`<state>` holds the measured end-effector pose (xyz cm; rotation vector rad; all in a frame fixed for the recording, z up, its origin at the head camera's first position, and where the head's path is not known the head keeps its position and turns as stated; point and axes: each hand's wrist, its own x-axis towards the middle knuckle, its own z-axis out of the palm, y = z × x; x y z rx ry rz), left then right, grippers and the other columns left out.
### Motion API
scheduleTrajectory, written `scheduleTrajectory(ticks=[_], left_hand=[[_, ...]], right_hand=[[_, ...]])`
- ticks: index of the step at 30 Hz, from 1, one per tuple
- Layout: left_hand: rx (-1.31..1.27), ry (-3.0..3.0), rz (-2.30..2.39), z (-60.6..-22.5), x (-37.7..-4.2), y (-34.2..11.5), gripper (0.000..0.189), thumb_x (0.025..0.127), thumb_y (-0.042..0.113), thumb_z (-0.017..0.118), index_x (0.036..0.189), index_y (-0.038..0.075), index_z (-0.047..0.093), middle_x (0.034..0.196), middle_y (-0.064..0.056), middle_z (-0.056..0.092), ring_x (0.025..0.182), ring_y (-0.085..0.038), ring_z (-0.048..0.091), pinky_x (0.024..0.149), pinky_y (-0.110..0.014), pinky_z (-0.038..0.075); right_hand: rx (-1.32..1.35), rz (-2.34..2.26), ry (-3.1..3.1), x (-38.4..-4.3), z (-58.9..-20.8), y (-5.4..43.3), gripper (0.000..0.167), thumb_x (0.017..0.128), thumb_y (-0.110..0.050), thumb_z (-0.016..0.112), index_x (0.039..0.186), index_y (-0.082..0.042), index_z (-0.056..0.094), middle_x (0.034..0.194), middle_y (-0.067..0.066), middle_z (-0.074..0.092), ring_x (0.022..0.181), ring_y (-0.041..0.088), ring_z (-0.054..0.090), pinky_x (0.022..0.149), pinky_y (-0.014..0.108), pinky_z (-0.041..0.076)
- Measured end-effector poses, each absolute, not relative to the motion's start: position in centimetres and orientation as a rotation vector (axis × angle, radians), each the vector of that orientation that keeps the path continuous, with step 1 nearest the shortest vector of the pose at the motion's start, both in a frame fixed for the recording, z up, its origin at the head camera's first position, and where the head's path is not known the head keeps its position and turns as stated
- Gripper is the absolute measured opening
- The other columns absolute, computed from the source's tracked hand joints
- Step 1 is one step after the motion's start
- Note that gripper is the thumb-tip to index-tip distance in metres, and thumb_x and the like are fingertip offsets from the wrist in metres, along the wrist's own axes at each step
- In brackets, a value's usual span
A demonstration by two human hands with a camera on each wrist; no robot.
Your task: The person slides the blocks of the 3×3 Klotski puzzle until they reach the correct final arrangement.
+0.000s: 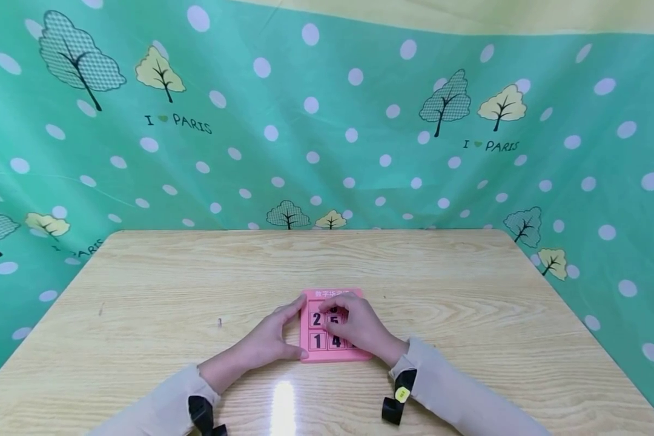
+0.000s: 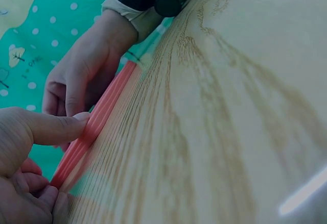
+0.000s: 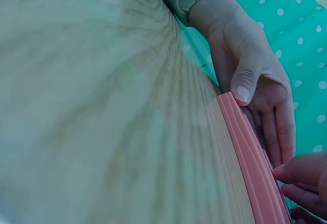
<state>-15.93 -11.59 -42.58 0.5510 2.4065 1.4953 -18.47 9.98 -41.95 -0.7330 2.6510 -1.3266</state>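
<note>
A pink number sliding puzzle lies flat on the wooden table. Tiles 2, 1, 5 and 4 can be read, and others are partly covered. My left hand holds the frame along its left side, thumb at the near corner and index finger at the far corner. Over the tiles, my right hand bends its index finger and thumb down beside the 2 and 5, hiding the puzzle's right part. In the left wrist view, the left thumb rests on the frame's near edge.
The light wooden table extends around the puzzle on all sides. Behind it hangs a green dotted cloth with printed trees. Black straps circle both sleeved wrists. A bright reflection shows on the table's near side.
</note>
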Motion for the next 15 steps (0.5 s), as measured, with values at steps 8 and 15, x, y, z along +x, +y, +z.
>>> scheduleTrajectory(ticks=[8,15], left_hand=[[0.544,2.407,1.491,-42.71,-15.89,-11.64,0.1,0.067,0.011,0.082,0.148,0.002,0.024,0.152,-0.016,0.027,0.14,-0.035,0.021,0.114,-0.052,0.014],[0.558,2.42,1.485,-42.62,-15.92,-11.72,0.1,0.067,0.012,0.082,0.148,0.002,0.024,0.152,-0.016,0.027,0.14,-0.035,0.021,0.114,-0.053,0.013]], right_hand=[[-0.78,-1.329,2.628,-17.84,-42.13,10.01,0.025,0.081,-0.008,0.071,0.106,-0.01,0.069,0.104,-0.004,0.065,0.101,0.013,0.055,0.09,0.032,0.048],[-0.806,-1.365,2.606,-17.91,-41.99,10.32,0.028,0.081,-0.007,0.071,0.108,-0.009,0.068,0.106,-0.002,0.066,0.102,0.015,0.056,0.09,0.032,0.049]])
